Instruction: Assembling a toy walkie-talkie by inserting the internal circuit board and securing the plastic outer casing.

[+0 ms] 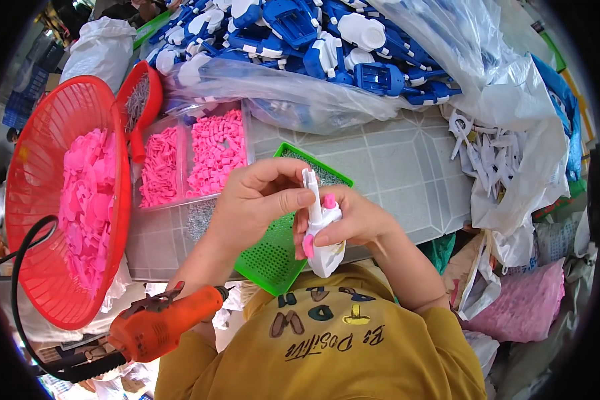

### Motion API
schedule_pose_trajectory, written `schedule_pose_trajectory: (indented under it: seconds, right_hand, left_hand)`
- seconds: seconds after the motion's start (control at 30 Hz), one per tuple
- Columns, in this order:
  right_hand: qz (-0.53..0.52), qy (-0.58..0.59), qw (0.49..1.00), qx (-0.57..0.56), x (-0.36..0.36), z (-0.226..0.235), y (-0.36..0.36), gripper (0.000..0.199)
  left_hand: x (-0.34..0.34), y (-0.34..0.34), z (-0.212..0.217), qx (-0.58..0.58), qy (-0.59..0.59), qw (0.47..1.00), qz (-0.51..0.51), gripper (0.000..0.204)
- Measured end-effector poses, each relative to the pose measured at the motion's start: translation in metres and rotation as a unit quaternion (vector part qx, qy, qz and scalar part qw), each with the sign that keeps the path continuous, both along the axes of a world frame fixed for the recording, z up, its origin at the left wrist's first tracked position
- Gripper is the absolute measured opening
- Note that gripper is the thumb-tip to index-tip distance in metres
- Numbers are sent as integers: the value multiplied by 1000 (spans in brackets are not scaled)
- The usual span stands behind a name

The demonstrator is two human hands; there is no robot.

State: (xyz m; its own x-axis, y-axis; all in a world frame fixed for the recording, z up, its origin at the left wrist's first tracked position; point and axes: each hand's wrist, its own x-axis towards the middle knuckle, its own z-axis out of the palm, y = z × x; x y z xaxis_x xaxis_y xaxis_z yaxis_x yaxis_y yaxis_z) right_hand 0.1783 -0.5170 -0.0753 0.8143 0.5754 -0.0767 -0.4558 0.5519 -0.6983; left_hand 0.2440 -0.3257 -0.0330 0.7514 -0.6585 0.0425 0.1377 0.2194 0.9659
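Note:
In front of my chest, my right hand [361, 220] is closed round a white plastic toy part [325, 259] with a rounded body and small pink pieces [329, 200] fitted on it. My left hand [250, 197] is closed at the narrow white upright stem [313, 193] of this part, thumb and fingers pinching beside it. Whether the stem is a separate piece I cannot tell. Beneath both hands lies a shallow green perforated tray [268, 257], with small metal bits at its far end. Some of my left fingers are hidden behind the part.
An orange power screwdriver [163, 323] with a black cable sits lower left. Further left stand a red basket [121, 220] of pink parts, a red scoop [155, 87] of metal pins and a clear divided box [183, 160]. Blue-and-white toy bodies [293, 27] pile up behind; white parts [490, 157] lie right.

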Motion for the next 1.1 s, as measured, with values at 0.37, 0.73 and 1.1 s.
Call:
schedule_pose_trajectory:
  seconds: [0.37, 0.73, 1.1]
  right_hand:
    - [-178, -74, 937, -292, -7, 15, 12, 28]
    - [-338, -257, 740, -522, -24, 34, 25, 27]
    - [-259, -156, 829, -471, -26, 26, 24, 31]
  left_hand:
    - [-8, -1, 8, 118, -155, 978, 78, 24]
    - [-5, 9, 4, 73, -181, 981, 25, 18]
    - [1, 10, -1, 73, -76, 994, 39, 17]
